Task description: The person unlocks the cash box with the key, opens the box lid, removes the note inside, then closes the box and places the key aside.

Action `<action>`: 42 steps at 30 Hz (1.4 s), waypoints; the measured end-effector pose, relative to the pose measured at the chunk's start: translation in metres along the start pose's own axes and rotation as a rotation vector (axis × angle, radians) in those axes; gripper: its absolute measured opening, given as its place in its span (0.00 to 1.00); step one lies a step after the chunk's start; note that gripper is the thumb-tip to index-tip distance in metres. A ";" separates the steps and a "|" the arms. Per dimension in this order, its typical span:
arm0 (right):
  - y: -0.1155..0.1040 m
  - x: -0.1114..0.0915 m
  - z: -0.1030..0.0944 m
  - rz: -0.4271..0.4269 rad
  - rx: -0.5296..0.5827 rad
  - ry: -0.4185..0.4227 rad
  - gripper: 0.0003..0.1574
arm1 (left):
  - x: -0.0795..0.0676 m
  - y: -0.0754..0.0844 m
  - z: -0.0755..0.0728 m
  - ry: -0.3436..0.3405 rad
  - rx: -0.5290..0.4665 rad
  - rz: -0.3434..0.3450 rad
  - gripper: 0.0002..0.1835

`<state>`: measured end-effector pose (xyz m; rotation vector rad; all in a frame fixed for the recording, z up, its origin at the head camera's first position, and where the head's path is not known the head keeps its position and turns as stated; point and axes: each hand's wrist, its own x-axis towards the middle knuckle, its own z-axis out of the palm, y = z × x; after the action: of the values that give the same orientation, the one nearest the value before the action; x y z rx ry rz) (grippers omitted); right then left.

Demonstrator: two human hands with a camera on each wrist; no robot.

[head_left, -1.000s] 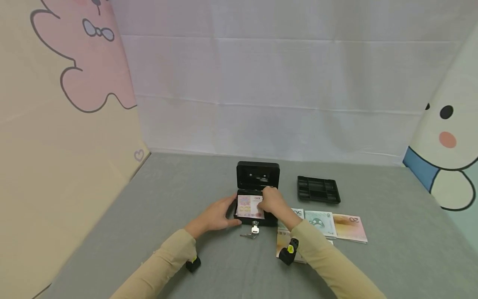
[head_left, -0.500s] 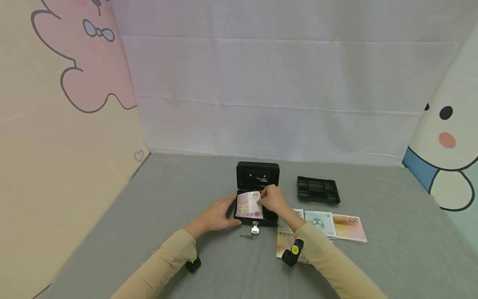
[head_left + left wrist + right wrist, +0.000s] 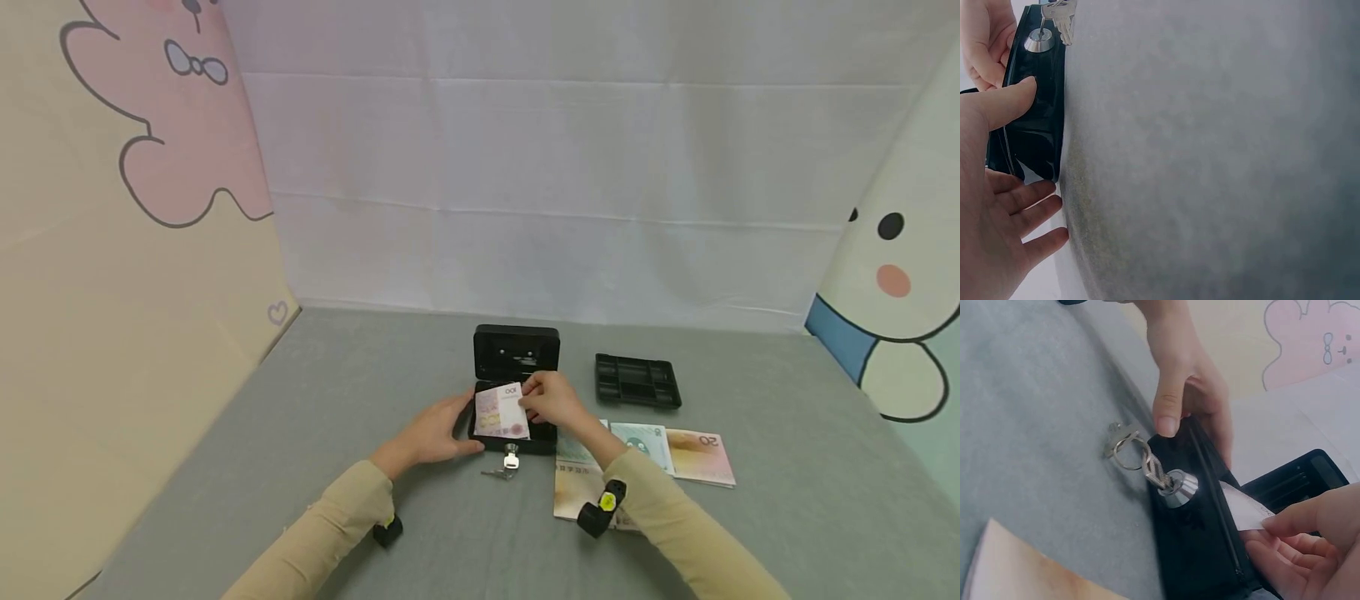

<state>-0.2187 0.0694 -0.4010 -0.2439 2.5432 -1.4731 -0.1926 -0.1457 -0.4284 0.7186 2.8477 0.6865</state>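
We pinch a pink banknote (image 3: 498, 412) with our right hand (image 3: 557, 401).
Our left hand (image 3: 431, 432), fingers relaxed, rests against the open black cash box (image 3: 538, 446).

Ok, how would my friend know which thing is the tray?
On the grey table, find the black box with its lid up. The tray lies right of it, beyond the notes. It's black too, but lidless and split into little compartments.

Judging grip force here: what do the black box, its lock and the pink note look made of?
Black box: painted metal or plastic, unclear; smooth, with glossy reflections. Lock: probably polished metal, silvery with bright highlights. Pink note: likely paper, matte and printed.
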 end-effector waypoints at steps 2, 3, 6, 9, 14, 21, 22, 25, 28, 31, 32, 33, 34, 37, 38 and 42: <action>0.000 -0.002 -0.003 0.004 0.059 -0.023 0.05 | 0.000 0.000 0.000 -0.001 -0.002 0.000 0.46; 0.000 -0.003 -0.005 0.003 0.084 -0.031 0.05 | 0.000 0.000 0.000 -0.001 -0.002 0.000 0.46; 0.000 -0.005 -0.009 -0.002 0.121 -0.038 0.05 | 0.000 0.001 0.000 0.002 -0.001 0.003 0.46; 0.000 -0.006 -0.013 -0.006 0.133 -0.035 0.05 | -0.001 0.001 -0.001 -0.001 0.006 0.001 0.47; -0.003 -0.012 -0.021 -0.015 0.158 -0.055 0.06 | -0.001 0.002 -0.001 0.001 0.013 0.003 0.46; -0.010 -0.025 -0.038 -0.021 0.193 -0.036 0.09 | -0.002 0.001 0.000 0.005 0.023 0.009 0.46; -0.011 -0.027 -0.041 -0.027 0.196 -0.034 0.09 | -0.002 0.001 0.000 0.006 0.022 0.010 0.46; -0.013 -0.032 -0.050 -0.043 0.197 -0.023 0.10 | -0.002 0.001 0.001 0.007 0.020 0.013 0.46; -0.015 -0.038 -0.062 -0.058 0.189 -0.020 0.11 | -0.002 0.001 0.001 0.011 0.017 0.014 0.46; -0.016 -0.045 -0.078 -0.074 0.179 -0.024 0.13 | -0.002 0.001 0.001 0.014 0.016 0.017 0.46; -0.017 -0.047 -0.083 -0.079 0.182 -0.024 0.13 | -0.002 0.001 0.001 0.015 0.016 0.018 0.46; -0.018 -0.050 -0.089 -0.082 0.185 -0.024 0.13 | -0.002 0.001 0.001 0.015 0.017 0.019 0.46; -0.018 -0.053 -0.094 -0.085 0.188 -0.023 0.14 | -0.002 0.002 0.001 0.015 0.016 0.019 0.46; -0.017 -0.061 -0.108 -0.084 0.195 -0.013 0.15 | -0.002 0.001 0.001 0.013 0.016 0.019 0.46; -0.016 -0.064 -0.112 -0.084 0.195 -0.009 0.15 | -0.001 0.001 0.001 0.013 0.017 0.018 0.46; -0.011 -0.074 -0.123 -0.083 0.179 0.006 0.15 | -0.001 0.000 0.001 0.014 0.020 0.022 0.46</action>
<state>-0.1771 0.1845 -0.3253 -0.3218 2.4134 -1.7221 -0.1916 -0.1453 -0.4290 0.7520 2.8676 0.6693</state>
